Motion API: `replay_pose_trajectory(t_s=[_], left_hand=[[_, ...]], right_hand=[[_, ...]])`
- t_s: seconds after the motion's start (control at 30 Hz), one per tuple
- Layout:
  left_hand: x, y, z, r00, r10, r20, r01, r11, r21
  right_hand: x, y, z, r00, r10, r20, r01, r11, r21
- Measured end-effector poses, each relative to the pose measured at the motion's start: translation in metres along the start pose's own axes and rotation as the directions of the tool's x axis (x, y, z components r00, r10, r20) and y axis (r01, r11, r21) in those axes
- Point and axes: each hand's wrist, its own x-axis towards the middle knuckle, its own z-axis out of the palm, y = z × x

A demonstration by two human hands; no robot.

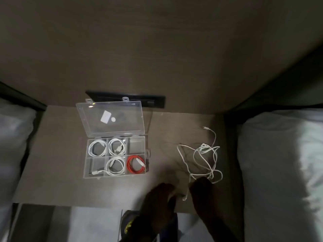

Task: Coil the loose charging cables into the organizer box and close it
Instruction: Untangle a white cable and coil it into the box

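A clear plastic organizer box [147, 155] lies open on the brown table, its lid [111, 117] leaning back. White coiled cables fill the top-left [97, 148], top-middle [116, 147] and bottom-middle [115, 165] compartments, and a red coiled cable [136, 165] fills the bottom-right one. A loose white cable [203, 155] lies tangled to the right of the box. My right hand [203, 191] rests at the tangle's near edge and touches it. My left hand [160, 198] is beside it, with one cable end [184, 198] between the two hands. Both hands are dark and blurred, so their grip is unclear.
A black socket strip [150, 102] sits on the wall behind the box. White pillows flank the table, one on the left [12, 137] and one on the right [283, 163]. The table's front edge [78, 203] runs just below the hands.
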Motion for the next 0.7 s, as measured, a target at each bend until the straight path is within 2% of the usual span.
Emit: replay_pose_trajectory(t_s=[0.03, 0.07, 0.1, 0.13, 0.23, 0.27, 0.33, 0.4, 0.43, 0.47, 0.5, 0.57, 0.6, 0.63, 0.7], left_hand=[[-0.001, 0.002, 0.010, 0.999, -0.010, 0.048, 0.013, 0.998, -0.065], [-0.002, 0.006, 0.015, 0.998, -0.031, 0.063, 0.040, 0.989, -0.143], [-0.003, 0.009, 0.021, 0.996, -0.068, 0.061, 0.079, 0.976, -0.205], [-0.002, 0.015, 0.022, 0.986, -0.142, 0.089, 0.163, 0.936, -0.313], [0.010, 0.025, 0.020, 0.969, -0.202, 0.141, 0.239, 0.909, -0.341], [0.014, 0.030, 0.013, 0.956, -0.242, 0.167, 0.289, 0.873, -0.393], [0.019, 0.044, -0.002, 0.921, -0.312, 0.234, 0.389, 0.774, -0.499], [0.019, 0.060, -0.024, 0.880, -0.347, 0.324, 0.472, 0.566, -0.676], [0.018, 0.068, -0.036, 0.867, -0.348, 0.356, 0.481, 0.399, -0.781], [0.017, 0.075, -0.048, 0.872, -0.319, 0.371, 0.453, 0.239, -0.859], [0.015, 0.082, -0.063, 0.890, -0.256, 0.378, 0.414, 0.104, -0.904], [0.012, 0.095, -0.094, 0.925, -0.035, 0.377, 0.363, -0.201, -0.910], [0.012, 0.099, -0.109, 0.934, 0.061, 0.353, 0.352, -0.334, -0.874], [0.013, 0.101, -0.121, 0.944, 0.135, 0.302, 0.331, -0.434, -0.838], [0.016, 0.103, -0.142, 0.968, 0.181, 0.176, 0.247, -0.538, -0.806]], right_hand=[[-0.004, 0.003, 0.007, 0.998, 0.062, -0.010, -0.061, 0.997, 0.057], [-0.005, 0.001, 0.009, 0.986, 0.168, 0.024, -0.170, 0.969, 0.179], [-0.008, 0.001, 0.013, 0.969, 0.247, -0.002, -0.240, 0.941, 0.241], [-0.008, 0.004, 0.019, 0.958, 0.287, -0.002, -0.272, 0.910, 0.313], [-0.002, 0.000, 0.014, 0.959, 0.281, -0.025, -0.244, 0.872, 0.424], [0.002, -0.003, 0.009, 0.967, 0.253, -0.043, -0.200, 0.848, 0.490], [0.008, -0.005, -0.003, 0.974, 0.161, -0.160, -0.065, 0.871, 0.487], [0.012, -0.011, -0.018, 0.951, 0.001, -0.310, 0.137, 0.896, 0.422], [0.014, -0.014, -0.025, 0.940, -0.090, -0.328, 0.219, 0.898, 0.383], [0.016, -0.017, -0.031, 0.944, -0.155, -0.291, 0.262, 0.888, 0.377], [0.018, -0.021, -0.038, 0.962, -0.172, -0.211, 0.246, 0.881, 0.403], [0.023, -0.028, -0.050, 0.987, -0.154, -0.037, 0.152, 0.855, 0.496], [0.027, -0.034, -0.056, 0.986, -0.163, -0.024, 0.152, 0.842, 0.518], [0.029, -0.040, -0.061, 0.982, -0.183, -0.051, 0.183, 0.842, 0.508], [0.032, -0.054, -0.074, 0.965, -0.234, -0.119, 0.262, 0.824, 0.502]])
